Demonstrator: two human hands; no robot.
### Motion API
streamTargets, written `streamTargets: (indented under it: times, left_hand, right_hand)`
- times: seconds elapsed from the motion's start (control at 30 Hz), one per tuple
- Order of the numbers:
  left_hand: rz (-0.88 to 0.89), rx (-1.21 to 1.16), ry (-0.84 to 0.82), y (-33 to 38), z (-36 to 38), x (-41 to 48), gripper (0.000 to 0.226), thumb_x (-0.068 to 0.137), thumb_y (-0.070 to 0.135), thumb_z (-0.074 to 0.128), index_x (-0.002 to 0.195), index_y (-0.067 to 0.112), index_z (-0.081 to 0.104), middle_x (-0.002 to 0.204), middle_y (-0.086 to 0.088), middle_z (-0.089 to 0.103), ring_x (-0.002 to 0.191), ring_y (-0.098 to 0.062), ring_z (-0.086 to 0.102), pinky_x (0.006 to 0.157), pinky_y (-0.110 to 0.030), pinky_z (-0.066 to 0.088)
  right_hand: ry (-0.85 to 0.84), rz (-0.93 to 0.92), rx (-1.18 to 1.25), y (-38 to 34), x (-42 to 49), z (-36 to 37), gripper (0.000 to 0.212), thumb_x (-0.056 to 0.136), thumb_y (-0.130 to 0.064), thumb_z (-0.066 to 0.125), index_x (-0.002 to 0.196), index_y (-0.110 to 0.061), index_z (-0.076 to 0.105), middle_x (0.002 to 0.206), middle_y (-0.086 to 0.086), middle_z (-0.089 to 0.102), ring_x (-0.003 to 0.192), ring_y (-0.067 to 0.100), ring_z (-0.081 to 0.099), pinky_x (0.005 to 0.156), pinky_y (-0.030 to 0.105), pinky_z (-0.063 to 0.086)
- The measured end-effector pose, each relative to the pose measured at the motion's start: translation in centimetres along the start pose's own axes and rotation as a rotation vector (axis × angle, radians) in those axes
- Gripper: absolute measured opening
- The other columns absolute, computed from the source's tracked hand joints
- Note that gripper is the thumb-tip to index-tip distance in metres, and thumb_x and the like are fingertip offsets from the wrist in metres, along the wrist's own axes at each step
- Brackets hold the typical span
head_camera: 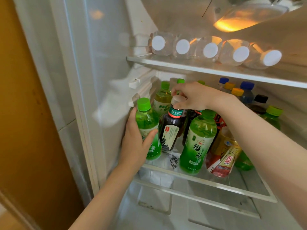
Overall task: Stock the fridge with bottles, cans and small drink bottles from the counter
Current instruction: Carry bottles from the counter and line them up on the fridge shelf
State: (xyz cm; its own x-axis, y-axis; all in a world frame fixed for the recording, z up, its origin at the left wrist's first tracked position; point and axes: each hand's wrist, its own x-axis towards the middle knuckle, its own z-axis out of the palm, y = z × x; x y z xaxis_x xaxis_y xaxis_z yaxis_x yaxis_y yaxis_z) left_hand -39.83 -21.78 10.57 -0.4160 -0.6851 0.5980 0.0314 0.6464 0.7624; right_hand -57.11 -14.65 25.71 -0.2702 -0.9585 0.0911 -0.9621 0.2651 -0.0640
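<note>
Your left grip (134,143) wraps the body of a green tea bottle (147,120) that stands at the left end of the middle shelf (216,183), near the fridge's side wall. Your right grip (194,97) pinches the cap of the dark tea bottle (171,130) just beside it.

The main risk, as I judge it, is crowding. The bottles stand packed and the dark one looks tilted, so a shove could knock it into the tall green bottle (197,143), which stands near the shelf's front edge and could tip out. Your right forearm also crosses above that bottle and the red-and-yellow bottle (222,156), so dropping the arm could topple them.

The shelf is smooth clear glass and probably slippery. Above it, the upper shelf (216,72) carries clear bottles (207,50) lying on their sides with their white caps outward, under a warm lamp (232,24). A yellow wall (25,113) stands left of the fridge.
</note>
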Motion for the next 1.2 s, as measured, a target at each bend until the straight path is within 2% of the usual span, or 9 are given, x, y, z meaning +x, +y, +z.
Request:
streamTargets:
  times: [0.13,0.3,0.43,0.57,0.63,0.73,0.93,1.1,1.2]
  left_hand:
    - [-0.001,0.009,-0.006,0.2,0.3,0.3,0.081,0.081,0.026,0.068,0.148,0.021,0.021,0.143,0.005,0.041,0.13,-0.007,0.042,0.11,-0.037,0.038]
    - [0.01,0.048,-0.015,0.6,1.1,1.4,0.079,0.082,0.021,0.07,0.146,0.025,0.025,0.137,0.009,0.046,0.124,-0.004,0.045,0.106,-0.029,0.04]
    - [-0.001,0.105,-0.088,1.0,2.0,2.0,0.08,0.084,0.025,0.069,0.148,0.026,0.02,0.142,0.006,0.044,0.129,-0.011,0.045,0.106,-0.039,0.042]
    - [0.001,0.146,-0.085,1.2,2.5,2.2,0.081,0.085,0.028,0.067,0.149,0.026,0.019,0.147,0.005,0.038,0.134,-0.012,0.04,0.106,-0.043,0.041]
    - [-0.017,0.161,-0.066,1.2,2.3,2.3,0.08,0.085,0.03,0.067,0.148,0.027,0.018,0.146,0.005,0.039,0.13,-0.013,0.044,0.103,-0.045,0.043]
    - [-0.028,0.197,-0.06,1.2,2.1,2.1,0.082,0.086,0.033,0.065,0.149,0.025,0.014,0.149,0.004,0.035,0.13,-0.016,0.044,0.103,-0.045,0.043]
    - [0.001,0.286,-0.015,1.0,2.0,1.2,0.083,0.088,0.038,0.06,0.151,0.015,0.011,0.155,-0.005,0.024,0.138,-0.021,0.033,0.103,-0.027,0.03]
    - [0.029,0.272,0.043,0.9,1.1,-0.3,0.083,0.086,0.037,0.062,0.15,0.015,0.014,0.15,-0.007,0.03,0.135,-0.019,0.036,0.1,-0.023,0.032]
    - [0.02,0.211,0.071,0.7,0.5,-0.6,0.083,0.083,0.033,0.065,0.149,0.019,0.018,0.148,-0.002,0.034,0.131,-0.011,0.037,0.1,-0.011,0.026]
  right_hand:
    - [-0.011,0.027,0.002,1.0,-1.2,-0.5,0.037,0.084,-0.032,0.067,0.116,-0.022,0.053,0.102,0.0,0.056,0.096,0.02,0.054,0.082,0.033,0.047]
    - [-0.048,0.076,0.005,1.5,-1.1,-0.9,0.036,0.081,-0.037,0.069,0.112,-0.029,0.053,0.102,-0.005,0.05,0.097,0.017,0.051,0.078,0.03,0.042]
    - [-0.086,0.114,-0.013,1.4,-0.4,-1.3,0.03,0.081,-0.042,0.065,0.106,-0.03,0.055,0.103,-0.006,0.055,0.094,0.017,0.054,0.074,0.03,0.045]
    - [0.115,0.139,0.146,1.9,0.6,-1.9,0.024,0.088,-0.042,0.054,0.096,-0.022,0.063,0.091,-0.003,0.065,0.076,0.009,0.058,0.063,0.027,0.044]
    - [0.278,0.141,0.024,2.2,1.5,-1.8,0.024,0.091,-0.032,0.051,0.102,-0.014,0.061,0.101,0.004,0.065,0.087,0.017,0.059,0.076,0.033,0.049]
    - [0.173,0.191,-0.221,2.0,2.7,-1.3,0.033,0.09,-0.029,0.051,0.118,-0.012,0.056,0.118,0.01,0.059,0.105,0.028,0.054,0.08,0.034,0.045]
    - [-0.01,0.313,-0.221,1.4,5.0,-0.9,0.023,0.09,-0.018,0.052,0.068,-0.012,0.045,0.074,0.007,0.055,0.056,0.016,0.049,0.046,0.026,0.034]
    - [0.022,0.35,-0.115,1.3,5.9,-0.8,0.015,0.088,-0.019,0.056,0.083,-0.007,0.049,0.069,0.005,0.055,0.052,0.015,0.052,0.042,0.024,0.034]
    - [0.06,0.363,-0.07,1.1,6.1,-0.5,0.019,0.09,-0.023,0.053,0.092,-0.008,0.043,0.069,0.003,0.051,0.056,0.017,0.052,0.043,0.025,0.032]
